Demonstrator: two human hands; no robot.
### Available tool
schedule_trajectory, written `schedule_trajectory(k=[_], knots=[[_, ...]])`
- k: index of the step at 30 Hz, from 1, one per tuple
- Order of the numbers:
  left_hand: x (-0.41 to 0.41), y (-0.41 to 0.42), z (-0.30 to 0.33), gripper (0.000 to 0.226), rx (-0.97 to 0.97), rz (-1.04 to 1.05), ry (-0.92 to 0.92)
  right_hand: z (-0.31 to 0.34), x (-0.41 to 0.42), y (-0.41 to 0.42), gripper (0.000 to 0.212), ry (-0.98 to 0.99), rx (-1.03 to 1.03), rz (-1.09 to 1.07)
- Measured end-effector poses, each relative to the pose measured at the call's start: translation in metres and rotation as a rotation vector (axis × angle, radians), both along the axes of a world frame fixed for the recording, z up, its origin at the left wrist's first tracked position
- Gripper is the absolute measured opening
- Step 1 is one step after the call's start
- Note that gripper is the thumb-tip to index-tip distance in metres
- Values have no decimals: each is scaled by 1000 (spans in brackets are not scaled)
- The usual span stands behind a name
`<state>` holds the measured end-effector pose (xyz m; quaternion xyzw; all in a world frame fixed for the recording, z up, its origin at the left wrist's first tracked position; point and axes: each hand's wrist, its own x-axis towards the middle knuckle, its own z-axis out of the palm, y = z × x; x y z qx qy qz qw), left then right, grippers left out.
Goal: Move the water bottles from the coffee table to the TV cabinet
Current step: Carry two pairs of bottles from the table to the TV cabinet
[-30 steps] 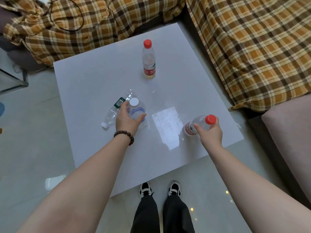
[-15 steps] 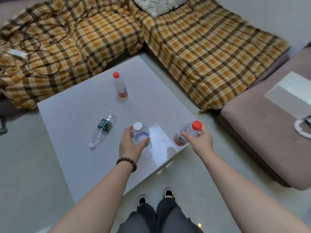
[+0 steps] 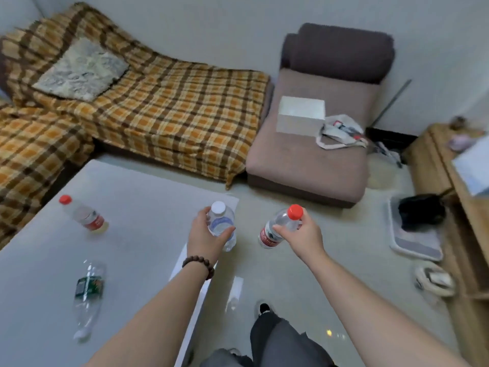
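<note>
While the left hand (image 3: 205, 235) wraps a white-capped bottle (image 3: 221, 225) and the right hand (image 3: 300, 235) pinches a red-capped bottle (image 3: 279, 227) near its neck, both clear of the coffee table (image 3: 132, 207), risk: the slanted red-capped one slipping in transit.

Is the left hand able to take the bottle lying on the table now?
Probably not yet. The left hand already has its grip on the white-capped bottle, so it is full. Nothing covers the lying bottle on the coffee table.
</note>
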<state>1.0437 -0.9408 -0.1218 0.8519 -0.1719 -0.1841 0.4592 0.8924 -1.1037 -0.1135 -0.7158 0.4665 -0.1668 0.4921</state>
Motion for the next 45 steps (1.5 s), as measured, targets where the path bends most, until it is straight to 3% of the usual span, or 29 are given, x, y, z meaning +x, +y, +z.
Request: schedule_trajectory(k=[5, 10, 18, 35, 45], knots=[[-63, -46, -1, 70, 38, -345, -18, 0, -98, 17, 43, -8, -29, -251], [-155, -91, 3, 70, 25, -683, -23, 2, -205, 37, 54, 1, -30, -559], [-312, -118, 5, 59, 5, -1120, -50, 3, -358, 91, 44, -99, 36, -932], [-708, -57, -4, 66, -7, -1658, -16, -10, -697, 266, 41, -112, 50, -1554], [-844, -39, -7, 66, -16, -1837, -28, -7, -815, 309, 41, 1, -13, -1737]])
